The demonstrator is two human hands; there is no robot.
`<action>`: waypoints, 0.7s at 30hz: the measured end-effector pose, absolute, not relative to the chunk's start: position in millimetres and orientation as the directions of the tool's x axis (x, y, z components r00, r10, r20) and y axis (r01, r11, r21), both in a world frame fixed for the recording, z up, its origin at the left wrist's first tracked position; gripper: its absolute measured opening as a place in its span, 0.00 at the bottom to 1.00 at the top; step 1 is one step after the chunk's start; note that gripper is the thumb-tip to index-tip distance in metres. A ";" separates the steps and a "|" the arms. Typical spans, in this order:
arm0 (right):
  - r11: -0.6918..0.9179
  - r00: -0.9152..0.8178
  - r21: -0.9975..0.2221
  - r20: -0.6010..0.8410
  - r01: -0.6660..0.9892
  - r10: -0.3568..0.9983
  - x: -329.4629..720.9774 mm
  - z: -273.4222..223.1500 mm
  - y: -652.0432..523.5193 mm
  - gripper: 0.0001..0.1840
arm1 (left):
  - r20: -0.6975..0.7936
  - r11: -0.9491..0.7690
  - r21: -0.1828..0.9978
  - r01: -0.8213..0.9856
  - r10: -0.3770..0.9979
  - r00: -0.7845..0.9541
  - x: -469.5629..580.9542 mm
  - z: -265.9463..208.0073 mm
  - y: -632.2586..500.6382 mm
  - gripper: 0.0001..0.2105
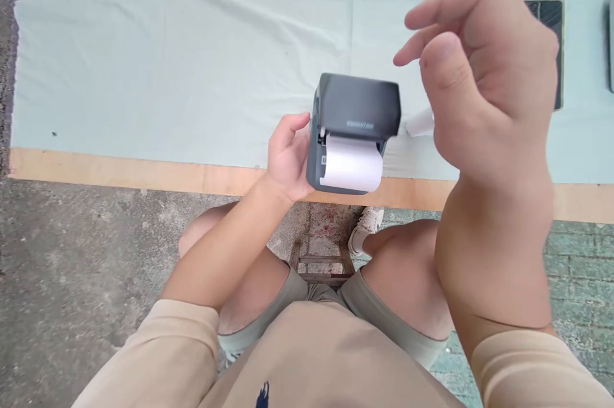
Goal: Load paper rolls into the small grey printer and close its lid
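Observation:
A dark grey receipt printer (359, 98) is held near the table's front edge. White paper (355, 164) curves out from beneath its dark cover and lies over the lower part. My left hand (290, 155) grips the printer by its left side, thumb up along the edge, with the other fingers mostly hidden beneath. Raised above the cloth to the right, my right hand (484, 69) is empty, its thumb apart from the bent fingers. Partly behind that hand, a small white object (421, 123), perhaps a paper roll, lies on the cloth.
A pale green cloth (167, 62) covers the table, with a bare wooden strip (119, 171) along its front edge. A dark flat device (551, 31) lies at the right, partly behind my hand. Another dark object (611, 43) is cut off at the right border.

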State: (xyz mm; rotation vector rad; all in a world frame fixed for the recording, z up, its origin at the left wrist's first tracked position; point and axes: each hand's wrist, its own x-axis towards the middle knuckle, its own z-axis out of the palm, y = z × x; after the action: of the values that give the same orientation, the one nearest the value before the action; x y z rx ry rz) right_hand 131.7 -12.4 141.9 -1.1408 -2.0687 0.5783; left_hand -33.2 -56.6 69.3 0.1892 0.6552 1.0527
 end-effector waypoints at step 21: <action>0.247 -0.434 -0.700 -0.099 0.670 0.895 119.3 133.0 -22.7 0.30 | -0.377 0.397 0.561 -0.726 0.904 0.203 -34.8 57.2 -58.7 0.14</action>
State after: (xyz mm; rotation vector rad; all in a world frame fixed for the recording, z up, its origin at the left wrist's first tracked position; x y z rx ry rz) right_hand 119.3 -22.7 133.0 -1.4442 -2.2040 0.9884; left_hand -34.8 -58.7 57.2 0.2850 0.7356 1.1588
